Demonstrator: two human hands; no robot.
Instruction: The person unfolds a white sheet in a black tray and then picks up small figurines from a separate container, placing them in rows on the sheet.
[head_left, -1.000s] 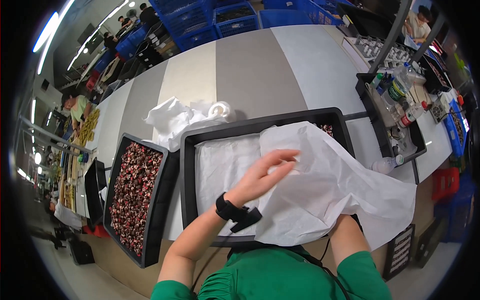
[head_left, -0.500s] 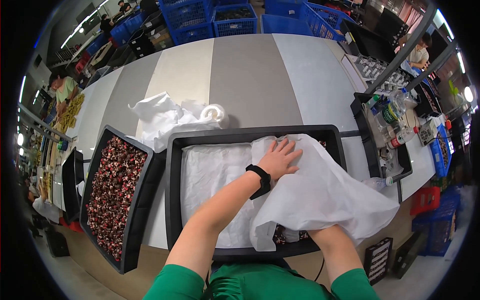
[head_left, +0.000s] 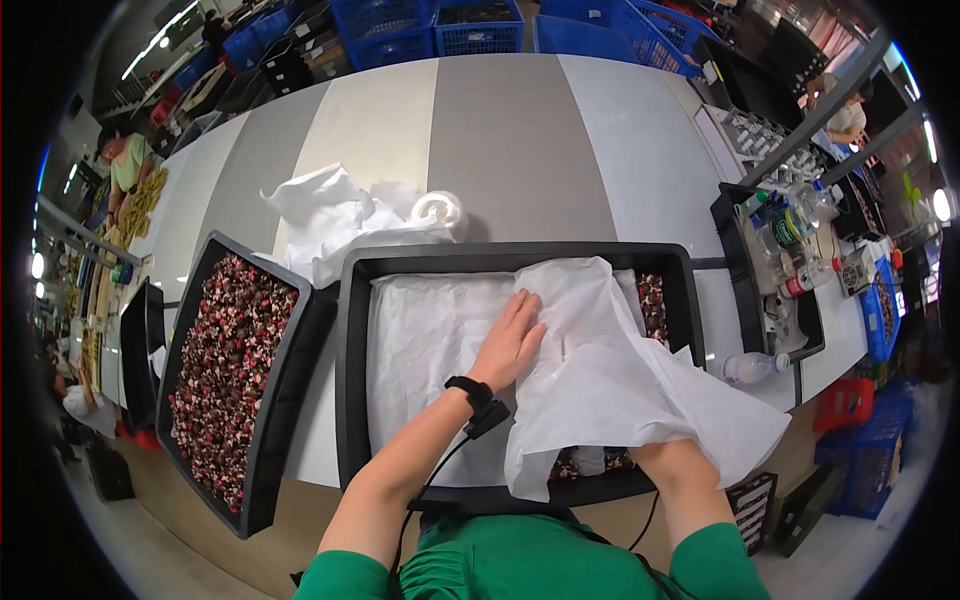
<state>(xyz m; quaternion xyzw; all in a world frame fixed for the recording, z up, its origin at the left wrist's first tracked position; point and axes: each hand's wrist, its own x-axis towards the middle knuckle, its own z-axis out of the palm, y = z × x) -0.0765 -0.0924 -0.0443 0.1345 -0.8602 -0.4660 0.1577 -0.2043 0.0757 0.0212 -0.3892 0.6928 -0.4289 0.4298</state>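
Note:
My left hand (head_left: 508,343) lies flat with fingers stretched out, on the left edge of a loose white sheet (head_left: 600,390). That sheet drapes over the right half of a black tray (head_left: 516,258), and its right side hangs past the tray's rim. A smooth white sheet (head_left: 430,330) covers the tray's left half. Beneath the loose sheet, my right hand (head_left: 682,462) reaches in from the front; its fingers are hidden. Small dark-brown and red pieces (head_left: 652,300) show at the right end of the tray and under the sheet's front edge.
On the left stands a tilted black tray (head_left: 232,375) full of brown, red and pale pieces. Behind it lie crumpled white sheeting (head_left: 345,225) and a white roll (head_left: 438,212). A black bin of bottles (head_left: 768,270) and a lying bottle (head_left: 755,367) are at the right.
My left hand has moved left and nearer to me across the sheet. The sheet has slipped down at the right, baring more pieces. My right hand stays beneath it.

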